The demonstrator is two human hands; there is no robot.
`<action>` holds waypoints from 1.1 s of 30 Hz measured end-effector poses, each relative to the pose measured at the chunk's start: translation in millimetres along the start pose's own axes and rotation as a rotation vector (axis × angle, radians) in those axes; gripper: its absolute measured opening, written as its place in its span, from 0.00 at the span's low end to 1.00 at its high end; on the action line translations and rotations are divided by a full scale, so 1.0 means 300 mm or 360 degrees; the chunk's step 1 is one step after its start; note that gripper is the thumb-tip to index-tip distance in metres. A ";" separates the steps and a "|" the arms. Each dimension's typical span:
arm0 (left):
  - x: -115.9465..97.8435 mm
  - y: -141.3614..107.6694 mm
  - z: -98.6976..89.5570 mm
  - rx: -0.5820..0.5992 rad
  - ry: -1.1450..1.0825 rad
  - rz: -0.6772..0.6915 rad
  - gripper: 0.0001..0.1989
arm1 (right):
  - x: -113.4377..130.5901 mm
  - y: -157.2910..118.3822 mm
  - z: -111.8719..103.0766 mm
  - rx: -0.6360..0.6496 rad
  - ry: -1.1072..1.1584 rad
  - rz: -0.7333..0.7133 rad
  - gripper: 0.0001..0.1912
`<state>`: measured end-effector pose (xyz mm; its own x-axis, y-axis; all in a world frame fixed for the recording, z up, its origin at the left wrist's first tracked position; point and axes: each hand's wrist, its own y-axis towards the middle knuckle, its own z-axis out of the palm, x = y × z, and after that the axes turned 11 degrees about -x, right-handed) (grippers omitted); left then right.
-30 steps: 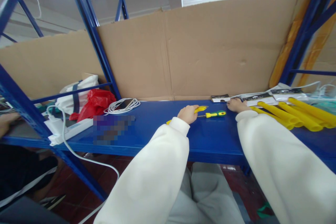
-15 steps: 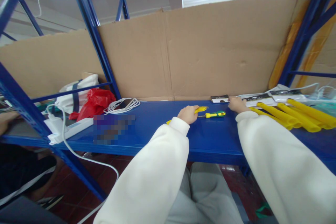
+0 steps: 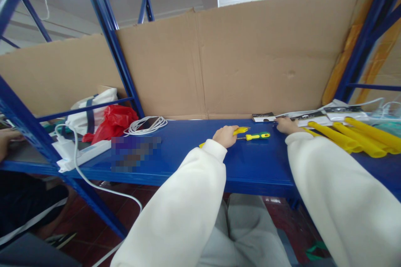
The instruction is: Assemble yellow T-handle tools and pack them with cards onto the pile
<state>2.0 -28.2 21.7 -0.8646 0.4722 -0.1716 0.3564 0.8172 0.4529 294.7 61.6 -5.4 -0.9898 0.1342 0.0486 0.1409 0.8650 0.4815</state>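
My left hand [image 3: 226, 136] is closed around a long yellow piece [image 3: 241, 131], whose other end shows past the wrist; it resembles the yellow tubes at the right. Just right of that hand, a screwdriver [image 3: 258, 136] with a green and yellow handle lies on the blue shelf [image 3: 188, 158]. My right hand [image 3: 286, 126] is at the back of the shelf, fingers drawn together beside a black and white packet [image 3: 263, 117]. What its fingertips pinch, if anything, is too small to make out. Several yellow tubes [image 3: 360, 139] lie by the right forearm.
More flat black and white packets [image 3: 344, 112] lie along the back right. To the left are a coiled white cable [image 3: 147, 125], a red plastic bag [image 3: 118, 120] and a white power strip [image 3: 94, 151]. A cardboard wall [image 3: 250, 62] stands behind. Another person's hand [image 3: 8, 137] shows at far left.
My right hand has shifted slightly right, away from the nearest packet. My left hand keeps its hold on the yellow piece and has barely moved.
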 end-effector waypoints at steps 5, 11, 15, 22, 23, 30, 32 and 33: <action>0.000 0.000 0.000 0.0006 0.0011 0.0012 0.22 | 0.021 -0.013 -0.036 0.0215 -0.0022 0.0071 0.27; 0.000 -0.001 0.002 -0.0001 0.0044 0.0026 0.23 | 0.033 -0.018 -0.048 0.0174 -0.0037 -0.0007 0.28; -0.001 -0.001 0.003 0.0003 0.0050 0.0029 0.22 | 0.036 -0.017 -0.045 0.0195 -0.0058 -0.0024 0.27; -0.001 -0.001 0.000 -0.0005 -0.0013 0.0014 0.22 | 0.038 -0.006 -0.037 0.0087 -0.0018 -0.0037 0.28; -0.001 -0.001 0.000 -0.0005 -0.0022 0.0011 0.22 | 0.036 -0.004 -0.035 0.0075 -0.0010 -0.0027 0.29; 0.000 -0.001 0.001 -0.0009 -0.0054 0.0004 0.21 | 0.007 0.010 -0.018 0.0152 0.0004 -0.0040 0.29; 0.000 0.000 0.003 -0.0006 -0.0053 -0.0001 0.21 | 0.008 0.011 -0.018 0.0174 -0.0014 -0.0067 0.28; 0.000 0.000 0.003 -0.0004 -0.0051 -0.0002 0.21 | 0.009 0.010 -0.020 0.0188 -0.0033 -0.0080 0.27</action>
<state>2.4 -27.8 20.8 -0.8532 0.4816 -0.2004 0.3543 0.8170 0.4549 292.2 61.7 1.3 -0.9951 0.0981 0.0081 0.0939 0.9218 0.3762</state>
